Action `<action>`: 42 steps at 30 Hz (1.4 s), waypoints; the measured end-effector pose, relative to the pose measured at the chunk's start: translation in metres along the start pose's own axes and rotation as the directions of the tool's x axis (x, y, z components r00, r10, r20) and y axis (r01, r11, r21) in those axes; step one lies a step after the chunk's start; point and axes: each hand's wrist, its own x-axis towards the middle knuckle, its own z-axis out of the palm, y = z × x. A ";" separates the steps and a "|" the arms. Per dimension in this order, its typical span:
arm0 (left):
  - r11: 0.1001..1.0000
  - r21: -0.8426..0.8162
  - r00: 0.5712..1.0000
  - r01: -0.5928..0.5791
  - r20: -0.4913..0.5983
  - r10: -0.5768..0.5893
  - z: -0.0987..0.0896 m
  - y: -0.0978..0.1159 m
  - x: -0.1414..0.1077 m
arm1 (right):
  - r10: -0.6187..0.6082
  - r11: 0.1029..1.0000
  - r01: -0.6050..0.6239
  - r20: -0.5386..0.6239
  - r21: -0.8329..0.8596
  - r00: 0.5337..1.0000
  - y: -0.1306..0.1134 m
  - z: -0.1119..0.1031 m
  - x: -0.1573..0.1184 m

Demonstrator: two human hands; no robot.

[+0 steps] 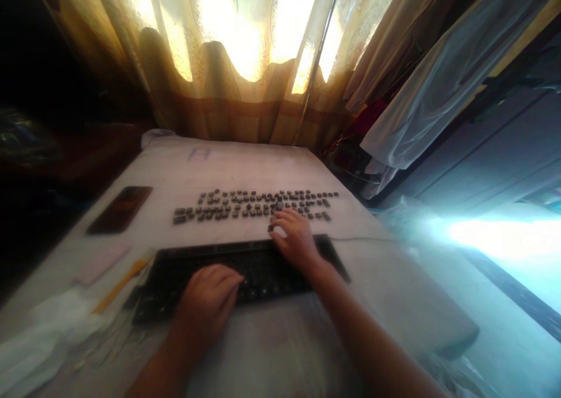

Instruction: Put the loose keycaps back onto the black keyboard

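A black computer keyboard (pixel 263 269) lies slightly aslant on the pale covered surface, with part of its key area hidden under my hands. My left hand (pixel 210 296) rests over its left-middle part. The fingers there are bent and pressed together; whatever they may hold is hidden. Beyond the keyboard's far edge, my right hand (pixel 295 234) pinches a small dark keycap (pixel 270 228) between thumb and fingertips. Just past those fingertips, loose dark keycaps (pixel 223 213) lie spread in several rough rows. Blur hides their lettering.
A dark phone (pixel 120 210) lies at the left. Nearer are a pink flat piece (pixel 103 263), a yellow-orange stick-like tool (pixel 120 286) and crumpled white material (pixel 48 334). A thin cable (pixel 363 239) runs right from the keyboard. Curtains (pixel 228 94) hang behind; clothes (pixel 416 88) hang at right.
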 end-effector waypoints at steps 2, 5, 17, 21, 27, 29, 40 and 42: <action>1.000 0.001 1.000 0.000 0.003 0.000 -0.001 0.000 0.000 | -0.018 0.997 0.023 -0.063 0.076 0.998 0.001 -0.008 -0.021; 1.000 0.001 1.000 -0.006 0.008 0.006 -0.001 0.002 -0.001 | 0.074 0.992 -0.053 -0.177 0.118 0.981 0.005 -0.016 -0.052; 0.998 -0.015 0.998 -0.065 -0.009 0.065 0.009 0.007 -0.003 | 0.025 0.985 -0.006 -0.105 0.173 0.994 -0.040 0.000 -0.092; 0.998 -0.018 0.998 -0.061 0.012 0.061 0.010 0.006 -0.005 | 0.011 0.982 0.004 -0.081 0.190 0.997 -0.046 0.004 -0.094; 0.998 -0.007 0.998 -0.069 0.008 0.069 0.009 0.006 -0.004 | 0.035 0.983 -0.014 -0.110 0.186 0.993 -0.042 0.000 -0.095; 0.998 -0.010 0.998 -0.067 0.002 0.067 0.008 0.006 -0.004 | 0.048 0.983 -0.026 -0.119 0.180 0.992 -0.041 0.000 -0.096; 0.998 -0.010 0.998 -0.061 0.008 0.061 0.008 0.005 -0.005 | 0.033 0.983 -0.008 -0.136 0.181 0.990 -0.040 0.001 -0.095; 0.998 -0.001 0.998 -0.065 0.013 0.065 0.008 0.005 -0.005 | 0.032 0.983 -0.006 -0.137 0.182 0.990 -0.040 0.000 -0.096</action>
